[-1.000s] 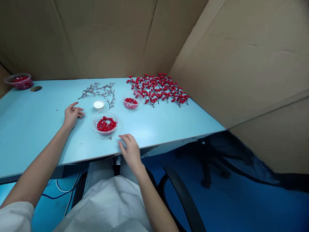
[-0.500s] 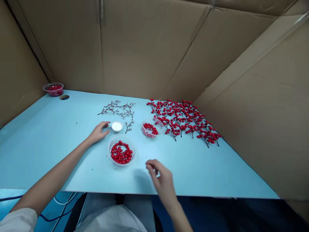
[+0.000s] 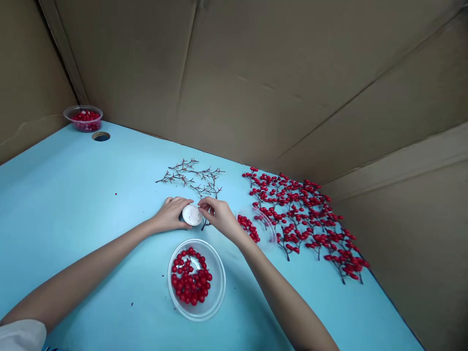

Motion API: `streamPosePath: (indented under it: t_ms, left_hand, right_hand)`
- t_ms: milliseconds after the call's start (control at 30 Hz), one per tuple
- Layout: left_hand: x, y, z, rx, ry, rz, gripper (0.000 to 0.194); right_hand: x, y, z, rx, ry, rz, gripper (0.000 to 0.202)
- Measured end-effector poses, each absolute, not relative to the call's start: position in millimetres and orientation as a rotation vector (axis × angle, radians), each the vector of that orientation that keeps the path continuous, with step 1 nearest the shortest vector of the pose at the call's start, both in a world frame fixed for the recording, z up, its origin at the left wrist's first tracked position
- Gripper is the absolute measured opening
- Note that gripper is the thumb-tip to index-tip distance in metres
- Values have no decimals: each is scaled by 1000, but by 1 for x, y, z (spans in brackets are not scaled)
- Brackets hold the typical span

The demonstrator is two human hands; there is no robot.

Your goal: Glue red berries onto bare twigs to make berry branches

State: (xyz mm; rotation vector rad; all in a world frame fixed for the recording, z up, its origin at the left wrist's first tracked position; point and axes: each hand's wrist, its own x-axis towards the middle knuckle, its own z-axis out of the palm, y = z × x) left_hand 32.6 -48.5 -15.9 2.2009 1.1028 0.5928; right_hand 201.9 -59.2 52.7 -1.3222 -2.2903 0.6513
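Note:
My left hand (image 3: pixel 171 213) grips the side of a small white cup (image 3: pixel 192 215), thumb and fingers around its left half. Tiny dark specks lie in the white content of the cup. At the cup's right rim, my right hand (image 3: pixel 218 217) is closed in a pinch; whatever is between the fingertips is too small to make out. Closer to me stands a clear round bowl (image 3: pixel 218 297) holding red berries (image 3: pixel 193 282). Behind the cup lie bare brown twigs (image 3: pixel 197 174), one partly hidden by my right hand.
Many berry-laden branches (image 3: pixel 292 209) spread over the right side of the blue table (image 3: pixel 91 234). A second clear tub (image 3: pixel 270 229) of berries sits beside my right forearm. Another berry tub (image 3: pixel 84 119) stands at the far left corner, near a round table hole (image 3: pixel 101 136). Cardboard walls (image 3: pixel 234 97) enclose the table.
My right hand has moved from the front of the table up and left to the white cup. My left hand has closed around the cup. The view has turned and tilted.

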Motion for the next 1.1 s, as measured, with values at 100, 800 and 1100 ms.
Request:
streamPosePath:
  t_ms: [100, 800, 1100]
  left_hand:
    - [33, -49, -14, 2183, 1101, 580, 53]
    - [31, -51, -10, 2213, 1104, 563, 38]
    - [31, -51, -10, 2209, 1110, 561, 40]
  right_hand:
    - [206, -55, 52, -1324, -2309, 703, 13]
    - [202, -56, 42, -1279, -2454, 673, 9]
    - [218, -51, 53, -1250, -2485, 747, 9]
